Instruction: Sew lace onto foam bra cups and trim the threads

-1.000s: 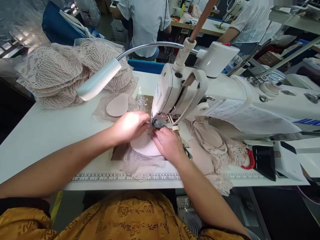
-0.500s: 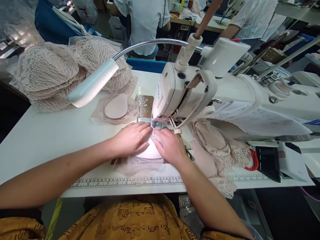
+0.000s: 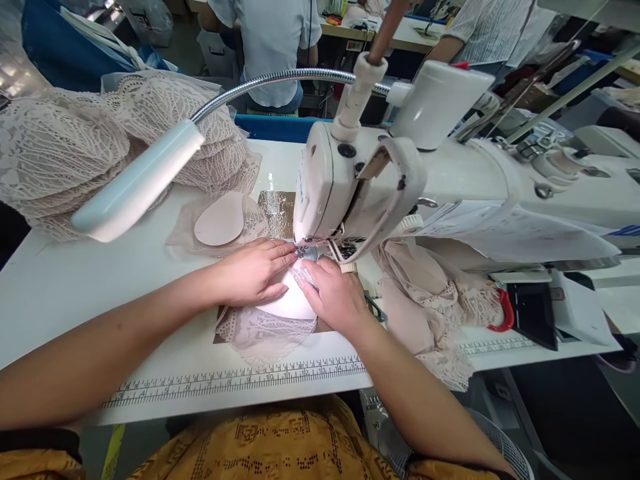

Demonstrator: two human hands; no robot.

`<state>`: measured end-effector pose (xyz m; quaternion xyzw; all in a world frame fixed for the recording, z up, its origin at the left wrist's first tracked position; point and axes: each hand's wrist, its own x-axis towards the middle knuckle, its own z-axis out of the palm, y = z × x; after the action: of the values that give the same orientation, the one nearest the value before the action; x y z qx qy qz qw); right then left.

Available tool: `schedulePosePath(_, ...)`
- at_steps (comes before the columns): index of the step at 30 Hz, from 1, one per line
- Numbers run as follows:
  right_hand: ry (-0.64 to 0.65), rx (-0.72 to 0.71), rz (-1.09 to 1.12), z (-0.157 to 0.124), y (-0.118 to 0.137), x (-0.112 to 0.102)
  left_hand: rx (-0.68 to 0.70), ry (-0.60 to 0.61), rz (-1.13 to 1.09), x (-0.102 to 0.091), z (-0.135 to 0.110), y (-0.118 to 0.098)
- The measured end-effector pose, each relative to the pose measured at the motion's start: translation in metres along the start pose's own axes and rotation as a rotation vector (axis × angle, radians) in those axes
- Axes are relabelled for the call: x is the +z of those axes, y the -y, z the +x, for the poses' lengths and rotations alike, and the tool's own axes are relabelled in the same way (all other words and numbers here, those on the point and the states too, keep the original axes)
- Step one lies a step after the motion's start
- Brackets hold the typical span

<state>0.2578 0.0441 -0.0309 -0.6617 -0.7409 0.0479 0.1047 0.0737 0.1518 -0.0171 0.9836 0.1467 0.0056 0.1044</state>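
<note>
While both sets of fingertips sit close to the needle point(image 3: 305, 252), the left hand point(image 3: 253, 273) lies flat with its fingers spread and released, pressing on the pale foam cup point(image 3: 290, 305) just left of the needle. The right hand point(image 3: 336, 297) sits just in front of the needle, fingers bent, tips on the lace edge. Whether they pinch it or only press, I cannot tell. The cup is under both palms, directly in front of the needle, with the lace point(image 3: 260, 330) fanning out toward the person. Judgement: the cup is light and springy and holds its dome. The lace is thin, soft and stretchy, likely to snag or pucker, so it is best held flat at the rim on both sides of the needle, not lifted. Behind the needle rises the sewing machine point(image 3: 350, 180). Left of it are a spare cup pad point(image 3: 220, 219), the lamp point(image 3: 135, 183) and a stack of lace cups point(image 3: 75, 147). Right of it is a heap of lace pieces point(image 3: 430, 300). Writing: the ruler tape point(image 3: 240, 380) on the table point(image 3: 75, 287) edge shows numerals, 10 and 13 legible. Blue lettering on the machine head is too small to read.
</note>
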Motion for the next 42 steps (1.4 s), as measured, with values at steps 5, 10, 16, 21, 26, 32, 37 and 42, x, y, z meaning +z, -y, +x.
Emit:
schedulePosePath(5, 0.021, 0.007, 0.007, 0.001, 0.0, -0.002, 0.035, 0.042, 0.004, -0.006, 0.001, 0.006)
schedulePosePath(10, 0.051, 0.029, -0.014, 0.001, -0.001, -0.001, 0.011, 0.009, 0.0, -0.004, 0.0, 0.004)
schedulePosePath(16, 0.045, 0.023, -0.013, 0.001, -0.002, 0.002, -0.039, -0.006, 0.05, -0.002, -0.001, -0.006)
schedulePosePath(21, 0.046, 0.026, -0.013, 0.001, -0.002, 0.002, -0.023, -0.033, 0.032, -0.004, -0.001, -0.008)
schedulePosePath(26, 0.055, 0.029, -0.01, 0.002, -0.002, 0.001, -0.021, -0.035, 0.051, -0.003, -0.001, -0.007)
schedulePosePath(32, 0.045, 0.032, -0.013, 0.002, -0.001, 0.002, -0.024, -0.011, 0.065, -0.005, 0.0, -0.006)
schedulePosePath(37, 0.036, 0.025, -0.028, 0.0, -0.002, 0.004, -0.012, 0.001, 0.062, -0.007, 0.001, -0.003)
schedulePosePath(42, 0.036, 0.002, -0.007, -0.002, -0.004, 0.004, 0.027, 0.008, 0.103, -0.011, -0.001, 0.006)
